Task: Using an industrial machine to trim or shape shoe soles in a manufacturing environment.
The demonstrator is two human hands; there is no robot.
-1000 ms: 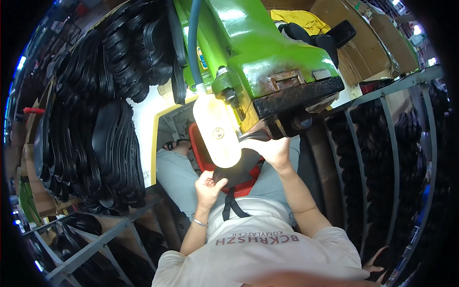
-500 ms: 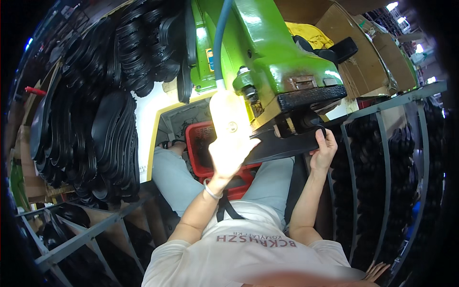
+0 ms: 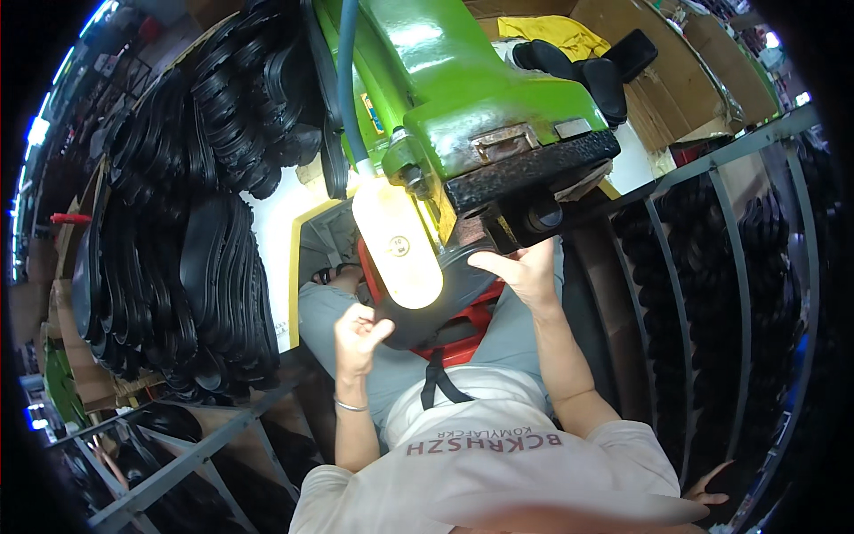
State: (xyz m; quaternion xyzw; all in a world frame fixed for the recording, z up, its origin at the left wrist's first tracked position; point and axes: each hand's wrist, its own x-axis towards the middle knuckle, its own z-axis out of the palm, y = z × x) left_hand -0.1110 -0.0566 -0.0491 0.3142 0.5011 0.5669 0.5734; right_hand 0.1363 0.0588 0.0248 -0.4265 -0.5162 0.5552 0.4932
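Between my hands, under the head of a green machine (image 3: 507,111), is a black shoe sole (image 3: 415,327). My left hand (image 3: 358,340) is closed on its near left end, the thumb pointing along it. My right hand (image 3: 531,272) grips the far right part close below the machine's black working head, thumb on top and fingers partly hidden behind. A lit, elongated lamp (image 3: 398,245) on a blue-grey hose hangs over the sole and covers part of it. The sole's contact with the machine's tool is hard to make out.
Stacks of black soles (image 3: 222,276) crowd the white, yellow-edged table (image 3: 280,231) at left. A red plastic crate (image 3: 463,334) sits below my hands. Metal racks (image 3: 738,249) flank both sides. A cardboard box (image 3: 667,89) stands at back right; another person's hand (image 3: 707,488) shows at lower right.
The sole has swung from nearly level to a slant, its left end now nearer to me. My left hand moved down and left from under the lamp; my right hand moved left toward the machine head.
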